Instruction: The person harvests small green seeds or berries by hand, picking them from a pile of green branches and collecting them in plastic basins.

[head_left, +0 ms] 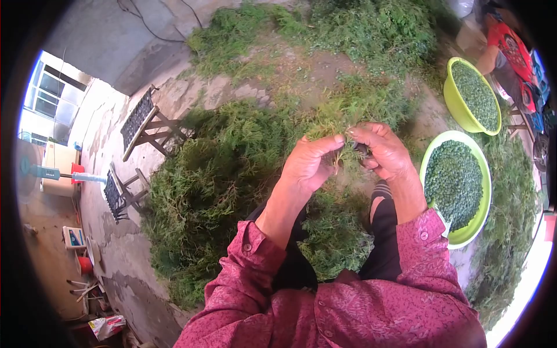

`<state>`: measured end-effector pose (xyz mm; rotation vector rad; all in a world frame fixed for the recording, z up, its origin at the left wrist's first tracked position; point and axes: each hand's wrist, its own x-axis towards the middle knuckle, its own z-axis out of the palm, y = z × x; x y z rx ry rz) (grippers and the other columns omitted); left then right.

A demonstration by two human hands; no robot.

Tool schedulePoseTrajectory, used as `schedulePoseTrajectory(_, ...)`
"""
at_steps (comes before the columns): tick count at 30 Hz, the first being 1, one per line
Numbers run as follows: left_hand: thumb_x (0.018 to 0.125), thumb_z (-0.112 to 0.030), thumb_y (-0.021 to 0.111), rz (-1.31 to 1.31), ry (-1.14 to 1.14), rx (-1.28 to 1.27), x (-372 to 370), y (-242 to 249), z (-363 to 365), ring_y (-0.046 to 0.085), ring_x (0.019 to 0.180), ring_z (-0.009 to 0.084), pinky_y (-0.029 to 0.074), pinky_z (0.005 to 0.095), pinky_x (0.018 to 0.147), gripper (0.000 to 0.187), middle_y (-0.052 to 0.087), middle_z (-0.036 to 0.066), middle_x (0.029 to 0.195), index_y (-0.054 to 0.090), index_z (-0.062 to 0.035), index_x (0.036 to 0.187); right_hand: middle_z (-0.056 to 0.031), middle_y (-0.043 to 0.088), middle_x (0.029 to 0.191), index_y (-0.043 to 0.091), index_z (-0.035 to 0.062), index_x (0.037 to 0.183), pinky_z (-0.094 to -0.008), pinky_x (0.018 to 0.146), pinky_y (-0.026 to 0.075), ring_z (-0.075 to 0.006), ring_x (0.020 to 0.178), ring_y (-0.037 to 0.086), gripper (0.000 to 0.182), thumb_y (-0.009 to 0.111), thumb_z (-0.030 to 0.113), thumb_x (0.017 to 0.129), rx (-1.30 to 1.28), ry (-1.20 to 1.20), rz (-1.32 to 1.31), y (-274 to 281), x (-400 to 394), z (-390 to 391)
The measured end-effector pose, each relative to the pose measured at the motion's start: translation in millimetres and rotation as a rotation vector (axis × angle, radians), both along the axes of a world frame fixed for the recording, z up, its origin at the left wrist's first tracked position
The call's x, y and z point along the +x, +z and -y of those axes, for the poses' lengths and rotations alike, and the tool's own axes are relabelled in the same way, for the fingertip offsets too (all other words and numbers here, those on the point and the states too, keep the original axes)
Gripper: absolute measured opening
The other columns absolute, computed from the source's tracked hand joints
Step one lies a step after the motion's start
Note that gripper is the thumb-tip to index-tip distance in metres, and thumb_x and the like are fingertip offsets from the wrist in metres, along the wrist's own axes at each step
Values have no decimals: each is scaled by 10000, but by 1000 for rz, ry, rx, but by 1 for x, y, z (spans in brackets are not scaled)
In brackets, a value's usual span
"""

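While both hands pinch one green sprig [342,152] above the lap, left hand [310,163] and right hand [383,151] each keep a closed grip on it. Picked bits could likely miss the near basin [486,191] and vanish into the cuttings [214,180] heaped on the concrete yard floor [116,255] beside folding stools [142,122].

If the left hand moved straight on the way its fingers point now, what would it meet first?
The left hand points across at the right hand; it would likely meet the sprig pinched between them first, then that hand.
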<state>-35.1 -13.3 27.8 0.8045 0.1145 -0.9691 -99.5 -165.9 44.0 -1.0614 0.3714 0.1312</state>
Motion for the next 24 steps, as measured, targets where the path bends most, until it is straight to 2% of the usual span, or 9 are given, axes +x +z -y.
schedulePoseTrajectory(5, 767, -50, 648, 44, 24, -13, -4, 8, 0, 560, 684, 216, 453, 413, 626, 234, 597, 88, 846, 547, -28, 977, 34, 477, 535, 579, 82, 673, -181, 318, 209, -24, 357, 309, 169, 626, 177, 805, -83, -9, -13, -3, -1, 3)
schedulePoseTrajectory(8, 788, -69, 633, 82, -41, -86, -4, 6, -2, 551, 624, 215, 459, 410, 584, 207, 590, 97, 782, 537, -16, 962, 20, 468, 527, 572, 64, 681, -184, 314, 206, -30, 350, 297, 181, 611, 184, 811, 27, 11, -41, -1, -5, 5)
schedulePoseTrajectory(10, 799, -78, 622, 88, -63, -122, -3, 4, -4, 539, 612, 208, 457, 412, 591, 189, 582, 98, 770, 535, -14, 954, 6, 454, 509, 566, 45, 697, -180, 314, 223, -39, 347, 296, 192, 587, 194, 816, 365, 155, 33, 1, -10, 10)
schedulePoseTrajectory(11, 810, -88, 611, 95, -83, -158, -3, 3, -5, 527, 601, 200, 455, 414, 597, 174, 573, 99, 758, 533, -11, 945, 6, 454, 509, 566, 45, 697, -180, 314, 223, -39, 347, 296, 192, 587, 194, 816, 365, 155, 33, -2, -13, 12)
schedulePoseTrajectory(13, 813, -115, 614, 110, -70, -155, -4, -4, -6, 511, 601, 184, 452, 404, 607, 179, 564, 86, 749, 535, -15, 939, -43, 484, 566, 555, 13, 782, -177, 307, 238, -53, 372, 336, 195, 562, 204, 819, 734, 270, 286, -10, -16, 16)
schedulePoseTrajectory(14, 816, -142, 617, 126, -63, -151, -3, -6, -6, 495, 602, 169, 448, 394, 618, 187, 555, 73, 739, 538, -20, 934, -43, 484, 566, 555, 13, 782, -177, 307, 238, -53, 372, 336, 195, 562, 204, 819, 737, 269, 288, -10, -16, 19)
schedulePoseTrajectory(17, 819, -196, 619, 99, -91, -259, -2, -1, -9, 479, 625, 147, 438, 369, 642, 227, 549, 53, 747, 538, -24, 942, -130, 549, 768, 514, -14, 905, -175, 327, 275, -77, 441, 398, 237, 529, 217, 848, 506, 169, 332, -1, -18, 21)
schedulePoseTrajectory(20, 813, -74, 605, -53, -50, -354, 1, -9, -7, 517, 588, 202, 495, 414, 579, 132, 566, 128, 756, 545, -9, 911, -104, 564, 772, 518, -7, 892, -175, 351, 305, -83, 445, 413, 221, 554, 207, 856, 315, 77, 196, 13, -19, 15)
schedulePoseTrajectory(24, 810, -82, 612, -39, -66, -329, -2, -8, -4, 520, 593, 202, 493, 411, 579, 144, 570, 111, 767, 547, -13, 919, -81, 591, 748, 526, 12, 899, -164, 366, 305, -75, 462, 440, 206, 605, 192, 838, 145, -45, 184, 6, -12, 3)
